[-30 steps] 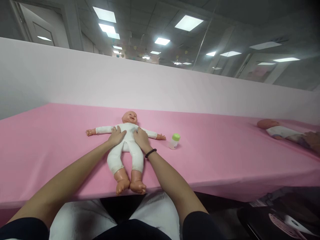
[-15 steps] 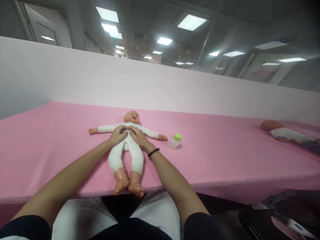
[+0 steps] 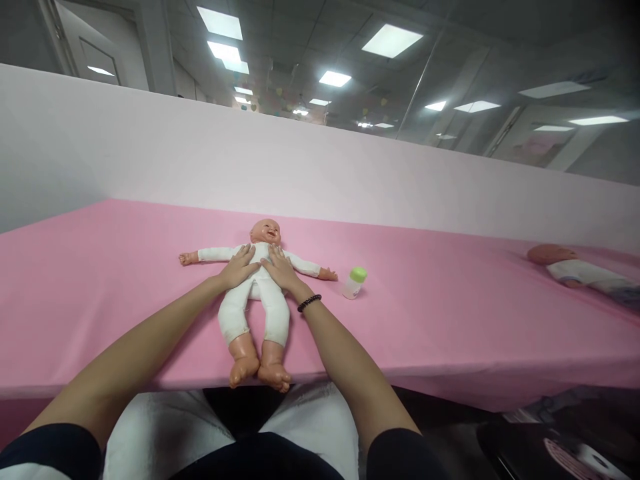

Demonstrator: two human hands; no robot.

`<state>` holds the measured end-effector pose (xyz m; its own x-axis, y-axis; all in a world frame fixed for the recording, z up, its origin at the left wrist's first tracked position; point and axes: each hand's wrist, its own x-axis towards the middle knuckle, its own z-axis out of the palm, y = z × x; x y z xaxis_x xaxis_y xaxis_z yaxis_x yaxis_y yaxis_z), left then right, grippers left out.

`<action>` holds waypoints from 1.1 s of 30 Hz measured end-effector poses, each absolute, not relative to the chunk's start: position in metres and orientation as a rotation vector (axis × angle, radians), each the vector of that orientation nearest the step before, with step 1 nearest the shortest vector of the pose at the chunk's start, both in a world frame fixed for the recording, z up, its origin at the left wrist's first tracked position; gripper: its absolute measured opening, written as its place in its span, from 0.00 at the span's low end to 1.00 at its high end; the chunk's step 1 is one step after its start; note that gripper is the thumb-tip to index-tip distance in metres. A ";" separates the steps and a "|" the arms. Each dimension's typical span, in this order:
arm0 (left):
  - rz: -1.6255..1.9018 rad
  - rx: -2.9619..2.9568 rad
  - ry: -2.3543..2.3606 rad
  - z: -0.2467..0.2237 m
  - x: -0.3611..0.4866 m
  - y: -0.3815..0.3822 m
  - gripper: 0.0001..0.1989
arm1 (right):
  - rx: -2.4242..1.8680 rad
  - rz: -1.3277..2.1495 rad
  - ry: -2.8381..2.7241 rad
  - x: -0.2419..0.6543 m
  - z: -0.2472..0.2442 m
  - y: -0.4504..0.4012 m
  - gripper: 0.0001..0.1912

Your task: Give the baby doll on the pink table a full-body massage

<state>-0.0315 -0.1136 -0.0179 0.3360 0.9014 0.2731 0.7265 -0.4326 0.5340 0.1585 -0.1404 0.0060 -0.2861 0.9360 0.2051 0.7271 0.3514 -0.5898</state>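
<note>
A baby doll (image 3: 261, 288) with a white cloth body lies on its back on the pink table cover (image 3: 430, 307), its head away from me and its feet at the near edge. My left hand (image 3: 241, 267) lies flat on the left side of the doll's chest, fingers spread. On the right side of the chest rests my right hand (image 3: 281, 268), also flat with its fingers apart; a dark bead bracelet circles that wrist. The two thumbs are close together over the middle of the torso. Neither hand grips anything.
A bottle with a green cap (image 3: 355, 283) stands right of the doll's hand. Another doll (image 3: 585, 270) lies at the far right. Behind the table rises a white partition (image 3: 320, 173) with glass above. A dark object (image 3: 540, 453) is below the table at lower right.
My hands have moved apart across the doll's chest, and their fingers have gone from bunched near the middle to spread and pointing toward the doll's head. The view has shifted slightly.
</note>
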 end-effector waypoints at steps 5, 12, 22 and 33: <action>0.842 2.115 1.629 -0.015 -0.027 -0.119 0.45 | -1.608 0.543 -1.923 0.156 0.011 -0.146 0.41; 1.263 2.237 1.627 0.001 -0.025 -0.138 0.12 | -1.501 0.150 -1.754 0.161 0.016 -0.156 0.21; 1.354 2.342 1.091 0.004 -0.018 -0.146 0.13 | -1.055 0.318 -1.919 0.157 0.008 -0.151 0.22; 0.783 2.418 1.333 -0.013 -0.023 -0.120 0.33 | -1.457 0.495 -2.174 0.161 0.006 -0.138 0.34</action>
<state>-0.0230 -0.1198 -0.0131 0.4302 0.8416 0.3265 0.6953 -0.5396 0.4747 0.1606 -0.1382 0.0065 -0.3232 0.9283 0.1837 0.7574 0.3701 -0.5379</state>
